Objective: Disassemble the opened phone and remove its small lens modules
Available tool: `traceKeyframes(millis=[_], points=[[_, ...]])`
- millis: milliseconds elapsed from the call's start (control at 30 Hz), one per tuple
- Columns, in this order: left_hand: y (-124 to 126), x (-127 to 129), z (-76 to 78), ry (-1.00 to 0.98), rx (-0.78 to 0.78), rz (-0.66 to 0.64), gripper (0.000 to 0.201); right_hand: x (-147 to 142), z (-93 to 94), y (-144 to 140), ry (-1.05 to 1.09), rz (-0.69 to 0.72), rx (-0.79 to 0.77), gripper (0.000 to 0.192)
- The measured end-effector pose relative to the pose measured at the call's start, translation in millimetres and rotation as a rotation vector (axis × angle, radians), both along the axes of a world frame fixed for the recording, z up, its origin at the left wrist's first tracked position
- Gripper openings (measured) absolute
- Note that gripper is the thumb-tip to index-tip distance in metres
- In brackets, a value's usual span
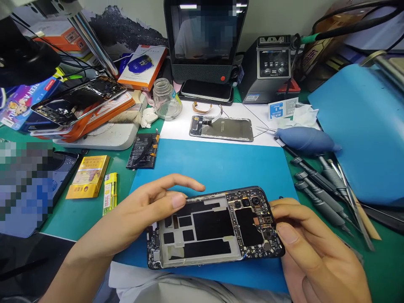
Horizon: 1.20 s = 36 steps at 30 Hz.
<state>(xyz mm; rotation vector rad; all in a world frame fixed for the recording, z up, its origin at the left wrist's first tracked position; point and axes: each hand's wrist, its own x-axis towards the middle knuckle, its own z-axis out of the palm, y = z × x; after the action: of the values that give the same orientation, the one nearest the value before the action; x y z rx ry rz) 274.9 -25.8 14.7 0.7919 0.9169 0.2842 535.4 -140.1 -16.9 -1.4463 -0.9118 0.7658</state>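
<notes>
My left hand [158, 206] is half curled at the left end of an opened phone chassis [214, 225]: the thumb lies across its far edge, the index finger stretches out free above it, and the remaining fingers are mostly hidden, so I can't tell how firmly they press. My right hand [318, 248] pinches the right short edge, thumb on the near side of the corner and index finger behind, the other fingers curled below.

The chassis sits between my hands over the blue mat [208, 164], in front of my body, inner side up and slightly tilted. Its middle is a grey metal bay with black patches; at the right end a crowded circuit board [268, 250] shows, with a round camera lens [256, 201] at the far corner. A smaller strip of parts runs down the left end.

Beyond the mat, a clear glass jar [166, 103] stands upright with its mouth uncovered. An orange-and-white box [143, 67] leans behind it; its contents are hidden. Left of the mat lies a closed yellow box [88, 176], a yellow lighter [110, 195] just beside it. A black battery [142, 151] rests near the mat's far left corner.
</notes>
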Motion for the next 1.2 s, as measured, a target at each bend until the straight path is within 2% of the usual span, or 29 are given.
traceKeyframes(millis=[133, 233, 533, 700, 1000, 1200], points=[[-2.2, 5.1, 12.4, -0.021, -0.064, 0.112, 0.035, -0.2, 1.9, 1.0, 0.031, 0.000, 0.022, 0.016], [-3.4, 6.6, 13.9, -0.007, -0.076, 0.142, 0.035, -0.7, 3.1, 1.0, 0.039, -0.003, 0.035, 0.019], [-2.2, 7.1, 7.4, 0.028, 0.068, 0.071, 0.028, -1.4, 4.5, -1.0, 0.051, -0.007, 0.037, 0.022], [-5.2, 9.4, 11.4, 0.041, 0.069, 0.106, 0.024, -1.4, 1.3, -0.6, 0.057, -0.008, 0.025, 0.014], [-5.5, 9.2, 11.8, 0.000, 0.037, 0.119, 0.025, -2.8, 2.2, -1.3, 0.055, -0.012, 0.009, 0.016], [-5.7, 8.7, 9.5, -0.024, 0.030, 0.116, 0.022, -1.4, -3.9, -1.4, 0.049, -0.001, -0.005, 0.017]])
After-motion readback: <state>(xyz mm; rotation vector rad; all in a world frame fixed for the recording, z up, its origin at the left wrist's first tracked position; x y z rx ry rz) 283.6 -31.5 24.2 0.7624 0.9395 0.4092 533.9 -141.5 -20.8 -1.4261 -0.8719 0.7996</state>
